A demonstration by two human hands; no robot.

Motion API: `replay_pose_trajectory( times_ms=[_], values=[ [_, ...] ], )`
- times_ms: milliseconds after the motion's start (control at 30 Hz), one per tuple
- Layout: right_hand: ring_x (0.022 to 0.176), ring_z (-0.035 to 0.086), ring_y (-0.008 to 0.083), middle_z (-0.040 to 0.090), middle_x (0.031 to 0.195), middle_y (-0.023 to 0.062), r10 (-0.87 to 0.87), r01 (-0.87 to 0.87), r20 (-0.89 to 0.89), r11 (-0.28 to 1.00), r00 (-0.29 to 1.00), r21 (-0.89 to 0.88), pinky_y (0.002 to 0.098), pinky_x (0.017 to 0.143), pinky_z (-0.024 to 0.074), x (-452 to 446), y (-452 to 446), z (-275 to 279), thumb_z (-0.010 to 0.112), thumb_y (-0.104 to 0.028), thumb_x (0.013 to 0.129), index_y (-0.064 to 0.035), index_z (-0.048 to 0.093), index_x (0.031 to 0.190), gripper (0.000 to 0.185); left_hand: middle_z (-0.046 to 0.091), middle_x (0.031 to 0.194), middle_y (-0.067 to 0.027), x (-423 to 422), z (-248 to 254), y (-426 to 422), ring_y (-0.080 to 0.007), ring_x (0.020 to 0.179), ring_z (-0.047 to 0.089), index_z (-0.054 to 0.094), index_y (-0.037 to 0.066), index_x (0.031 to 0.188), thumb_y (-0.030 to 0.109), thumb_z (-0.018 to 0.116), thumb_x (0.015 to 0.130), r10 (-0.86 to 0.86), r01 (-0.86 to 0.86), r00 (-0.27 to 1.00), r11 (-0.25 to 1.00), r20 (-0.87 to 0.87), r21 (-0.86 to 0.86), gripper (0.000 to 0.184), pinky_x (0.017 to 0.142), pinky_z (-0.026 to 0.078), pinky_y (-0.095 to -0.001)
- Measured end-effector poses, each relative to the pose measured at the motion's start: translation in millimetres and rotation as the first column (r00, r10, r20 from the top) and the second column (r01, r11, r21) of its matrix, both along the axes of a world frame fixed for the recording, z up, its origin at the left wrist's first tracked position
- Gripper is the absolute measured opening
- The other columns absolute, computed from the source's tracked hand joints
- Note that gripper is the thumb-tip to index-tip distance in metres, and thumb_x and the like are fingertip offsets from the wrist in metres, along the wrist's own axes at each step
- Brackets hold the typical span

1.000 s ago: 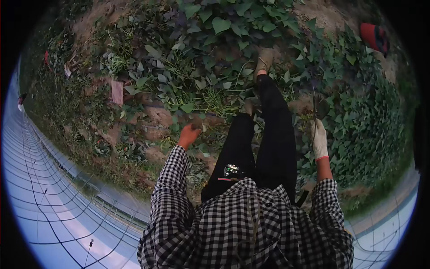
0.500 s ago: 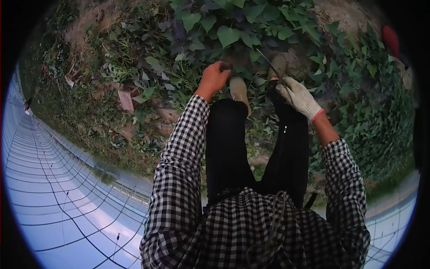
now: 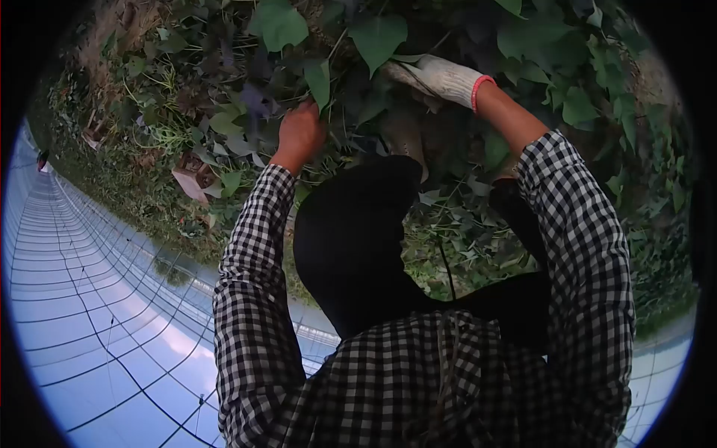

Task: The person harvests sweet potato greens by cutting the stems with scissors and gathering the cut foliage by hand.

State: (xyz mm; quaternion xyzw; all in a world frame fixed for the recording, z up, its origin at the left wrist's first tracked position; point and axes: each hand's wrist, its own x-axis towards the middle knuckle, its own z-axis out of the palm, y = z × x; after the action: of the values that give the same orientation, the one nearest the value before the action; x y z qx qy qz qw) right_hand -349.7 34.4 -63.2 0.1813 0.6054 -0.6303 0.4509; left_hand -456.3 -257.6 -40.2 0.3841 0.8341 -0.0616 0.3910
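Step in hand, as judged: handling the leaves (image 3: 379, 39) at upper centre. The bare left hand (image 3: 301, 137) is left of centre, its fingertips partly behind a hanging leaf (image 3: 317, 81); the gloved right hand (image 3: 447, 78) reaches in from the right, fingers curled. Whether either set is clamped on anything cannot be told. The next move appears to call for a sure hold and well-spaced hands.
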Motion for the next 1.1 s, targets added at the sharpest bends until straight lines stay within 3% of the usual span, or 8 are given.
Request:
replay_pose_trajectory(
  times_ms=[167,233,433,633,700,833,900,1100],
  values=[
    [0.056,0.050,0.0134,0.057,0.072,0.0052,-0.532,0.344,-0.503,0.839,0.681,-0.421,0.0317,0.053,0.0419,22,6,-115,0.041,-0.027,0.102,-0.0016,0.056,0.116,0.033,0.063,0.098,-0.0184,6,-14,-9,-0.0405,0.087,0.061,0.061,0.004,0.109,0.016,0.064,0.076,0.201,-0.213,0.974,0.971,0.102,0.113,0.035,0.076,0.051,-0.0474],
    [0.060,0.049,0.0134,0.057,0.075,0.0059,0.059,-0.006,-0.248,0.978,0.967,0.209,0.0314,0.058,0.0405,3,33,-57,0.039,-0.021,0.102,-0.0012,0.054,0.119,0.030,0.064,0.099,-0.0180,5,-13,-2,-0.0393,0.088,0.062,0.061,0.004,0.112,0.017,0.065,0.075,0.263,-0.290,0.953,0.938,0.152,0.190,0.039,0.075,0.051,-0.0456],
    [0.063,0.055,0.0207,0.061,0.082,0.0119,0.317,-0.226,-0.367,0.936,0.875,0.271,0.0345,0.067,0.0474,5,46,-48,0.038,-0.021,0.101,-0.0020,0.052,0.127,0.035,0.068,0.103,-0.0159,-9,31,21,-0.0283,0.089,0.067,0.063,0.001,0.112,0.023,0.070,0.078,0.456,-0.501,0.863,0.826,0.216,0.258,0.042,0.078,0.051,-0.0362],
    [0.078,0.066,0.0231,0.063,0.095,0.0161,0.634,-0.043,-0.751,0.769,0.187,0.638,0.0344,0.071,0.0557,29,65,-36,0.035,-0.023,0.101,-0.0021,0.049,0.130,0.038,0.070,0.097,-0.0104,-20,61,68,-0.0145,0.091,0.065,0.064,-0.003,0.110,0.015,0.065,0.086,0.462,-0.681,0.717,0.624,0.523,0.382,0.030,0.078,0.049,-0.0288],
    [0.074,0.068,0.0242,0.063,0.099,0.0188,0.731,-0.565,-0.307,0.672,0.610,0.478,0.0351,0.076,0.0570,14,59,0,0.034,-0.043,0.100,0.0015,0.050,0.127,0.055,0.069,0.093,-0.0149,-23,44,83,-0.0171,0.085,0.066,0.064,-0.002,0.110,0.015,0.063,0.084,0.341,-0.480,0.864,0.780,0.371,0.402,0.031,0.074,0.050,-0.0296],
    [0.059,0.067,0.0229,0.064,0.076,0.0161,0.753,-0.699,0.040,0.588,0.657,0.406,0.0355,0.076,0.0538,-15,9,33,0.030,-0.065,0.094,0.0037,0.058,0.101,0.075,0.068,0.091,-0.0194,-50,-46,69,-0.0257,0.084,0.068,0.063,0.000,0.111,0.014,0.059,0.082,0.132,-0.059,0.986,0.854,-0.105,0.517,0.032,0.074,0.052,-0.0331],
    [0.080,0.064,0.0284,0.064,0.091,0.0177,0.719,-0.475,-0.414,0.686,0.557,0.552,0.0377,0.083,0.0510,0,12,-26,0.036,-0.053,0.097,0.0015,0.055,0.115,0.061,0.068,0.091,-0.0196,-55,-62,52,-0.0285,0.085,0.068,0.063,0.001,0.111,0.014,0.058,0.082,0.251,-0.124,0.959,0.787,-0.129,0.605,0.033,0.075,0.052,-0.0345],
    [0.076,0.065,0.0239,0.064,0.095,0.0155,0.225,-0.180,-0.135,0.942,0.965,0.283,0.0369,0.075,0.0504,-1,-3,-17,0.040,-0.046,0.100,-0.0001,0.058,0.118,0.052,0.065,0.088,-0.0140,-22,-68,7,-0.0364,0.084,0.063,0.066,0.004,0.097,0.011,0.064,0.076,0.459,-0.341,0.888,0.635,0.017,0.693,0.022,0.074,0.051,-0.0426]
  ],
)
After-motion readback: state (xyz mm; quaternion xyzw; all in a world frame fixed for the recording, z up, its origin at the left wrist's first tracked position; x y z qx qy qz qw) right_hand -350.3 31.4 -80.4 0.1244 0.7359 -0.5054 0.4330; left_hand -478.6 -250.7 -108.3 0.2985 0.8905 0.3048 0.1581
